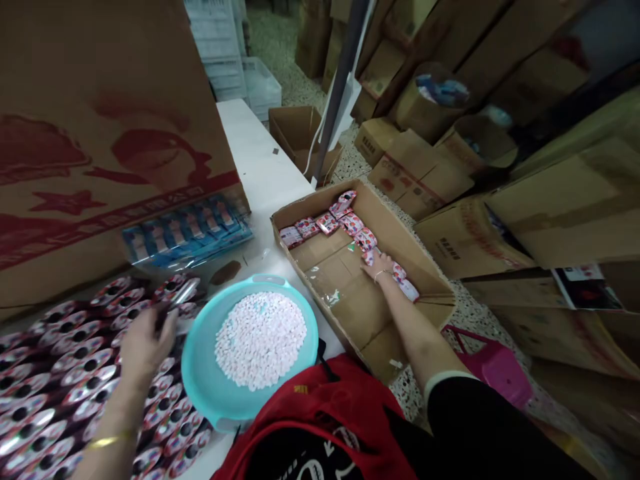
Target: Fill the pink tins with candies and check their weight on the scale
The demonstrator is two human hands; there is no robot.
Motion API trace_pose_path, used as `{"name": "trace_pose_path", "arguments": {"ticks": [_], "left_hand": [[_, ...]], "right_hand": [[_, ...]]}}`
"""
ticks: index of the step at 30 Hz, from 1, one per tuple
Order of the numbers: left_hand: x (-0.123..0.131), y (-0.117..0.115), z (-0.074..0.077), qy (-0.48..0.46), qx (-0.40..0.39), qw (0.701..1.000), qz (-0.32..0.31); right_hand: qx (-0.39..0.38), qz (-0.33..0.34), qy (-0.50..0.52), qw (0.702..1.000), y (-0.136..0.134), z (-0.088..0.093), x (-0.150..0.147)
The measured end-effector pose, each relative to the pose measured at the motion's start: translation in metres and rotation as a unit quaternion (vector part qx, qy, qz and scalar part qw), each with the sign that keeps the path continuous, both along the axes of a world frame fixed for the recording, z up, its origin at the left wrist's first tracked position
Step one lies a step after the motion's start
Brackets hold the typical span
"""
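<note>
Left hand curled round one blurred silver wrapper, above a spread of like wrappers, too many to count and cut off at the frame edge. Right hand palm-down in one open box, fingers on a row of about nine packets; grip not discernible. Between the hands: one teal basin of white pellets on a white table. Beyond the left hand, one large carton; beyond the right, stacked cartons on speckled floor.

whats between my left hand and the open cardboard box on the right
A teal basin heaped with small white pellets sits between the left hand and the cardboard box, as the head view shows.
</note>
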State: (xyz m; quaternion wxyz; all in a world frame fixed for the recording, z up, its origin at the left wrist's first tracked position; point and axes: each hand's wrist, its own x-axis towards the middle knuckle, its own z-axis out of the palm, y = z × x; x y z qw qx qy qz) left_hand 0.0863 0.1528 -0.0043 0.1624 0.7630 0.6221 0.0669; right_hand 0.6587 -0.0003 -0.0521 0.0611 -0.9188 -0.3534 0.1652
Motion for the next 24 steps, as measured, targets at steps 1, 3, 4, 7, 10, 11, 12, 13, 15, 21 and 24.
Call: {"name": "trace_pose_path", "arguments": {"ticks": [1, 3, 4, 7, 10, 11, 12, 13, 15, 21, 24], "left_hand": [[0.008, -0.018, 0.003, -0.024, -0.003, 0.999, -0.032], [0.025, -0.051, 0.001, -0.070, -0.039, 0.991, -0.110], [0.034, -0.065, -0.004, -0.079, -0.065, 0.984, -0.148], [0.063, -0.089, -0.023, -0.019, -0.101, 0.972, -0.213], [0.094, -0.094, -0.042, 0.065, -0.085, 0.974, -0.201], [0.102, -0.095, -0.046, 0.070, -0.091, 0.973, -0.199], [0.110, -0.098, -0.049, 0.061, -0.106, 0.971, -0.206], [0.116, -0.103, -0.052, 0.044, -0.128, 0.967, -0.216], [0.123, -0.118, -0.056, 0.019, -0.164, 0.957, -0.238], [0.123, -0.176, -0.057, -0.047, -0.230, 0.937, -0.257], [0.119, -0.188, -0.052, -0.102, -0.249, 0.930, -0.251]], "right_hand": [[0.035, 0.014, 0.022, 0.999, 0.002, -0.004, -0.009], [0.090, 0.054, 0.078, 0.991, 0.001, -0.007, -0.029], [0.104, 0.073, 0.106, 0.986, -0.001, -0.006, -0.039], [0.150, 0.107, 0.178, 0.967, -0.013, 0.007, -0.068], [0.265, 0.066, 0.273, 0.922, -0.028, 0.034, -0.095], [0.304, 0.038, 0.306, 0.901, -0.031, 0.045, -0.103], [0.334, 0.006, 0.335, 0.881, -0.034, 0.058, -0.111], [0.351, -0.025, 0.360, 0.864, -0.037, 0.070, -0.119], [0.368, -0.087, 0.425, 0.822, -0.039, 0.095, -0.134], [0.292, -0.138, 0.674, 0.664, -0.035, 0.139, -0.182], [0.258, -0.155, 0.722, 0.623, -0.034, 0.133, -0.208]]}}
